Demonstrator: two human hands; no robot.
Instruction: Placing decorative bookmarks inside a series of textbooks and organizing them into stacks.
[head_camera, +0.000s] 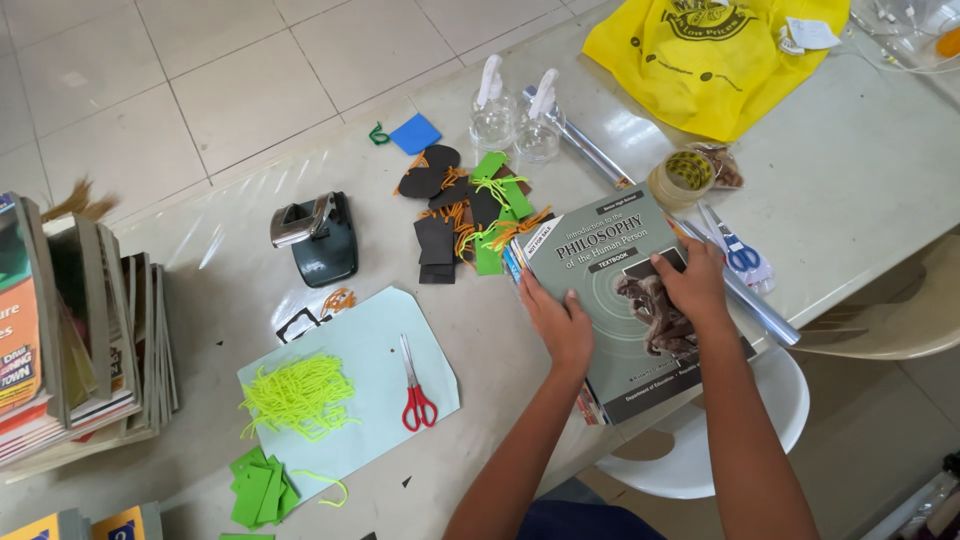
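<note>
— Grey-green textbook (625, 300): where is it found, and how is it held?

— It is laid flat on top of a small stack of books (590, 405) at the near right edge of the counter (850, 190), with its lower corner carried past the edge, above a white plastic chair (720, 455). The left hand (560, 325) is pressed on the cover's left edge, fingers spread and curled slightly over the side. The right hand (690, 285) is laid on the cover near the middle, fingers flat. Neither grip is closed around the book; it is only pressed and steadied from above.

— How is it judged to handle?

— A softcover of moderate thickness is suggested, so some weight and a little flex are to be expected. The cover looks glossy, so sliding on the books beneath is likely. Nothing fragile is seen in it.

— Where would hold best be taken?

— Along the spine side at the left and the opposite long edge, thumb above and fingers beneath, so that sagging is avoided. The overhanging corner is also open from below.

— What is set around it?

— Black and green card tags with orange and yellow yarn (470, 215) are scattered just left and far of it. A tape roll (682, 178) and blue-handled scissors (738, 252) are placed to the right. A clear rolled sheet (700, 255) is partly covered by the book. Red scissors (415, 385) and neon yarn (298, 395) are left on a pale blue sheet (350, 345) farther left, with a hole punch (318, 238) beyond.
</note>
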